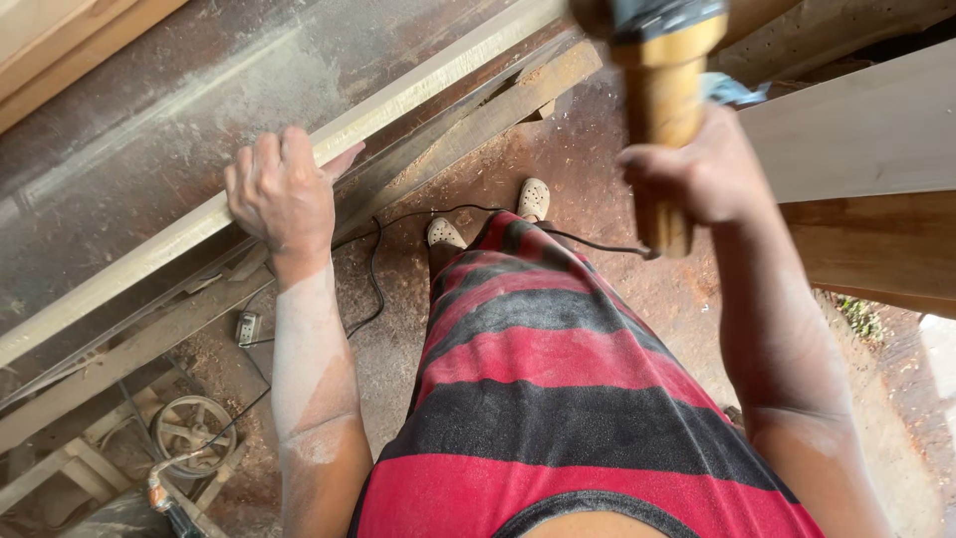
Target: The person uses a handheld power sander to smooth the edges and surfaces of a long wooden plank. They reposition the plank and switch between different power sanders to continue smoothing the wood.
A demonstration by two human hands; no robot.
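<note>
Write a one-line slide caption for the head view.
Left hand grips a pale plank on a dusty workbench; right hand raises a yellow corded power tool.

Left hand (282,189) on plank (179,231) (over machine bed (149,130)); power tool (665,90) right.

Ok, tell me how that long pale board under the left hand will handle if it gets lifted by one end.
The long pale board looks thin and very long, so it would probably flex and sag. Sawdust coats it and the bench, so it may slide easily. The left hand grasps only its edge, which suggests it is fairly light.
</note>
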